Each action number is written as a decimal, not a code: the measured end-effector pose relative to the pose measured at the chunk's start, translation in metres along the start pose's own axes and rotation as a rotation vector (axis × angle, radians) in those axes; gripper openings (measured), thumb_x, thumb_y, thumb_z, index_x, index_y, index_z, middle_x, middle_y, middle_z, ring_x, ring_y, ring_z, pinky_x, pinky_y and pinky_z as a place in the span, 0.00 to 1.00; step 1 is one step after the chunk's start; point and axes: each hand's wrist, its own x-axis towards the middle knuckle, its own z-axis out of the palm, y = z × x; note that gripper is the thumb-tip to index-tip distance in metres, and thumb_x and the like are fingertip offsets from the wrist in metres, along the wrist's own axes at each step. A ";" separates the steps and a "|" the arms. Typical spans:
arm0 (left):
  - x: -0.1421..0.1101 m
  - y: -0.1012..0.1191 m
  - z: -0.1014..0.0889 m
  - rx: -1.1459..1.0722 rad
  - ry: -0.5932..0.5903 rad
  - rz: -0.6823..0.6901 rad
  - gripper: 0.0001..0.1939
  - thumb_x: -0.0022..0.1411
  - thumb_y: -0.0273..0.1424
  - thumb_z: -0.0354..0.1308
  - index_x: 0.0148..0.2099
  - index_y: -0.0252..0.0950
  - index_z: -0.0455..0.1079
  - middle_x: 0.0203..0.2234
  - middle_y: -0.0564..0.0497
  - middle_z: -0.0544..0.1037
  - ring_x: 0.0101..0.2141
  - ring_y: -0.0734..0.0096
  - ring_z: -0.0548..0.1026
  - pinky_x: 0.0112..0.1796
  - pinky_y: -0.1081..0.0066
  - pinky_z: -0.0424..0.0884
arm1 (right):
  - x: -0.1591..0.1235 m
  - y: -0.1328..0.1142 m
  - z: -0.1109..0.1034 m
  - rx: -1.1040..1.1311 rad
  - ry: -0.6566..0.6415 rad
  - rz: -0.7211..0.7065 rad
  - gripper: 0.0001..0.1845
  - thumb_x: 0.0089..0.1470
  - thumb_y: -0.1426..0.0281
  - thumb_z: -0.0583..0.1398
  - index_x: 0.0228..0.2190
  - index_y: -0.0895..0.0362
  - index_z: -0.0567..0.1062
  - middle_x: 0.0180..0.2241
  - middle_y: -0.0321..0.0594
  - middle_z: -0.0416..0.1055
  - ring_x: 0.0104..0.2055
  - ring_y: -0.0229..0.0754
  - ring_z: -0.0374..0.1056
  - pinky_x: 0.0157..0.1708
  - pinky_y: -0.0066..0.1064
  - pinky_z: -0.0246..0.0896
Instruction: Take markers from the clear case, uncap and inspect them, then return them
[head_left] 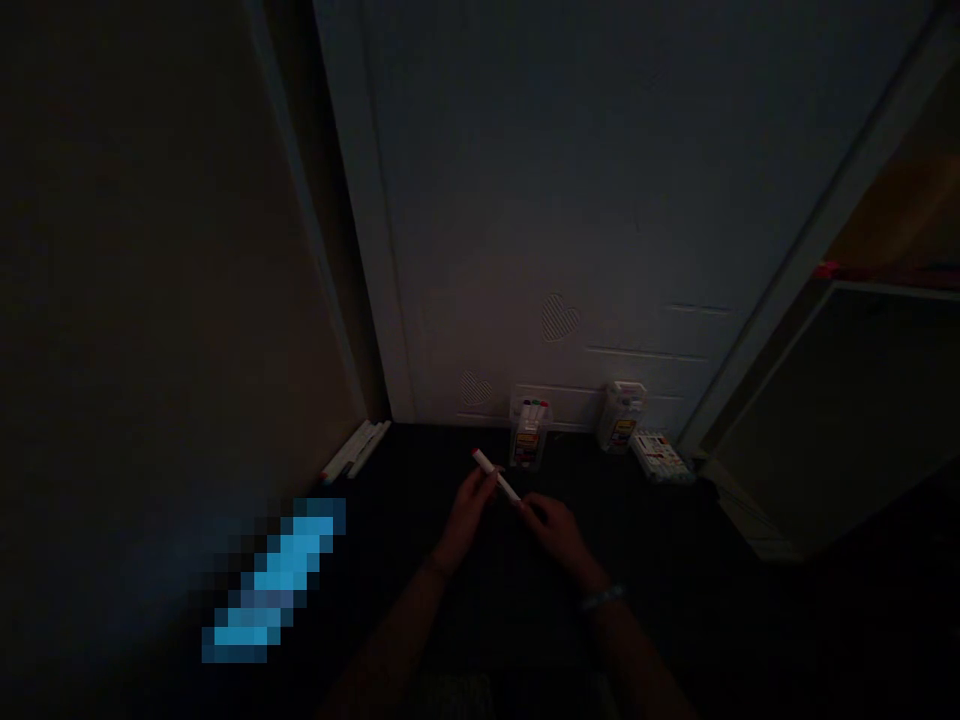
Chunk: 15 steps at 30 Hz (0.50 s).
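Note:
A white marker (508, 487) with a red end slants between my two hands, its red tip up and to the left. My left hand (472, 497) is closed around its middle. The fingers of my right hand (553, 527) pinch its lower right end. Just beyond, a clear plastic case (529, 450) stands upright with a few markers in it, their purple, green and red ends showing at the top. The dim light hides finer detail of the fingers.
Several white markers (358, 447) lie by the left wall. A second clear case (621, 418) stands at the back right, beside a low pack (661, 457) of small items. A pale panel with embossed hearts (559, 318) rises behind the dark surface. A blurred blue glow (277, 585) is at lower left.

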 end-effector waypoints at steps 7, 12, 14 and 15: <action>-0.009 0.003 0.008 0.016 -0.103 0.129 0.17 0.51 0.38 0.61 0.42 0.35 0.70 0.39 0.48 0.75 0.40 0.65 0.72 0.43 0.67 0.67 | -0.002 0.001 0.002 -0.053 0.021 0.000 0.14 0.54 0.58 0.55 0.35 0.53 0.75 0.29 0.36 0.72 0.30 0.39 0.66 0.31 0.27 0.58; -0.017 0.008 0.009 0.122 -0.140 0.209 0.13 0.49 0.37 0.63 0.37 0.36 0.71 0.35 0.49 0.75 0.38 0.65 0.72 0.42 0.66 0.67 | -0.002 0.006 0.003 -0.025 0.017 0.025 0.15 0.52 0.60 0.57 0.39 0.53 0.75 0.31 0.36 0.73 0.30 0.39 0.67 0.31 0.28 0.59; -0.019 0.012 0.011 0.191 -0.174 0.236 0.12 0.49 0.37 0.63 0.36 0.36 0.71 0.34 0.49 0.75 0.38 0.65 0.71 0.42 0.66 0.66 | -0.002 0.008 0.004 -0.039 0.011 0.018 0.16 0.52 0.60 0.57 0.41 0.53 0.75 0.33 0.38 0.74 0.31 0.41 0.68 0.33 0.29 0.60; -0.020 0.013 0.012 0.222 -0.185 0.242 0.12 0.49 0.37 0.62 0.35 0.37 0.72 0.33 0.50 0.75 0.37 0.65 0.71 0.42 0.66 0.66 | -0.002 0.009 0.004 -0.048 0.010 0.011 0.17 0.53 0.61 0.57 0.42 0.53 0.74 0.34 0.39 0.74 0.32 0.41 0.68 0.34 0.30 0.60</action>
